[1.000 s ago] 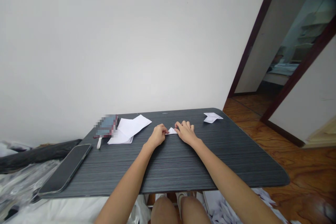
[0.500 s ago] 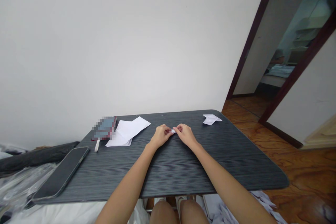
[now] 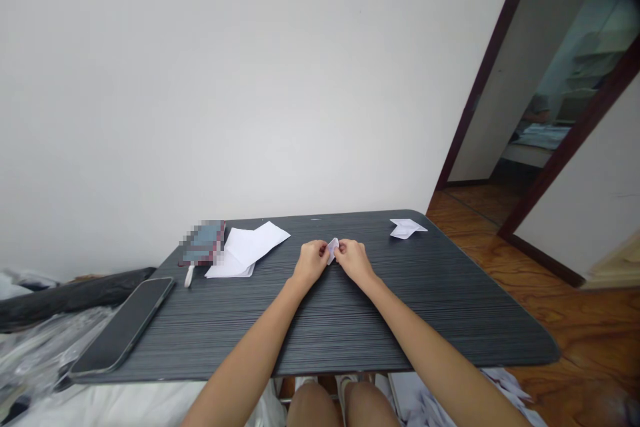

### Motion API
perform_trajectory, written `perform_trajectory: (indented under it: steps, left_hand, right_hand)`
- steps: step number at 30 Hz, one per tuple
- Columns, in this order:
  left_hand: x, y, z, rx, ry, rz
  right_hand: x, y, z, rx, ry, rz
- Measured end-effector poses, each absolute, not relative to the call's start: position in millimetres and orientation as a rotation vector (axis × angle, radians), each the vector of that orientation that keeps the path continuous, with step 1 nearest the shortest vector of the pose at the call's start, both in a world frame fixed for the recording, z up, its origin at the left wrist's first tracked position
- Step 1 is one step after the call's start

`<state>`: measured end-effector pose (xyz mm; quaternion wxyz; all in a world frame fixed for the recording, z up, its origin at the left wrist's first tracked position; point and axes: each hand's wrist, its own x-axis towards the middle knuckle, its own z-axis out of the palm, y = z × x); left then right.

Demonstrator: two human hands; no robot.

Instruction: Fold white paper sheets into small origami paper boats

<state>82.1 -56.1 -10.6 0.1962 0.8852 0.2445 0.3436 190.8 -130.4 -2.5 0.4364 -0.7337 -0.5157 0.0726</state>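
A small folded piece of white paper [image 3: 333, 248] is pinched between both hands just above the dark striped table [image 3: 350, 320]. My left hand [image 3: 311, 261] grips its left side with closed fingers. My right hand [image 3: 353, 259] grips its right side, fingers curled too. The two hands almost touch each other around the paper, near the far middle of the table.
Loose white sheets [image 3: 247, 248] lie at the far left beside a small booklet [image 3: 203, 243] and a white pen-like stick [image 3: 189, 275]. A phone [image 3: 123, 333] rests at the left edge. A folded paper shape [image 3: 407, 228] sits far right. Paper scraps [image 3: 500, 380] litter the wooden floor.
The folded paper lay flat on the table under my fingers a second ago. Both hands have since closed on it and lifted it up between them.
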Motion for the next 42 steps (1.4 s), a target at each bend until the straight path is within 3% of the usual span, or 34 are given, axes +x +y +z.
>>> perform_trajectory:
  steps: [15,30,35,42]
  left_hand:
    - [83.5,-63.0,-8.5,2.461,0.749,1.038]
    - [73.1,-49.3,3.9,1.736,0.515,0.989]
    - [69.3,-46.3,7.1,1.53,0.494,0.986]
    - [70.7,-51.6,6.3,1.748,0.535,0.999]
  right_hand:
    - [181.1,-133.1,3.6,-1.856,-1.324,0.081]
    - [189.7,-128.3,1.3,-1.217,-1.097,0.626]
    - [193.6,-125.9,2.9,-1.113,-1.151,0.62]
    - [191.9,-129.3,2.6,-1.218,-1.182,0.567]
